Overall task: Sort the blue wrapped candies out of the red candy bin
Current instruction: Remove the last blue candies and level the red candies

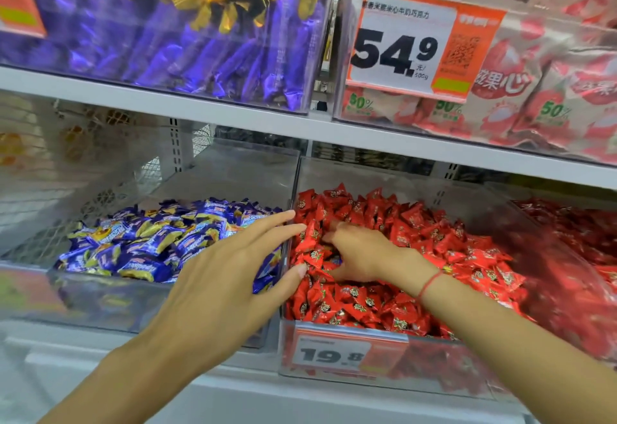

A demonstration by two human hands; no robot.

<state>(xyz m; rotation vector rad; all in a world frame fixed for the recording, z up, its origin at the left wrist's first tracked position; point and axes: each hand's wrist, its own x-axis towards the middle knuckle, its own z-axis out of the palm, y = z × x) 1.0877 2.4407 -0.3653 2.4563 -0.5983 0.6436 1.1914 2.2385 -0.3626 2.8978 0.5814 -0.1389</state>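
Digging right hand (359, 251) curled among red candies (417, 233), left hand (230, 266) spread flat

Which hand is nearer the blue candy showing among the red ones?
Right. The right hand is down in the red candy bin, fingers right by the blue candy; the left hand hovers open over the divider.

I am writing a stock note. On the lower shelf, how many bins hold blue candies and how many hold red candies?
Blue candy bin: 1
Red candy bins: 2
Total: 3
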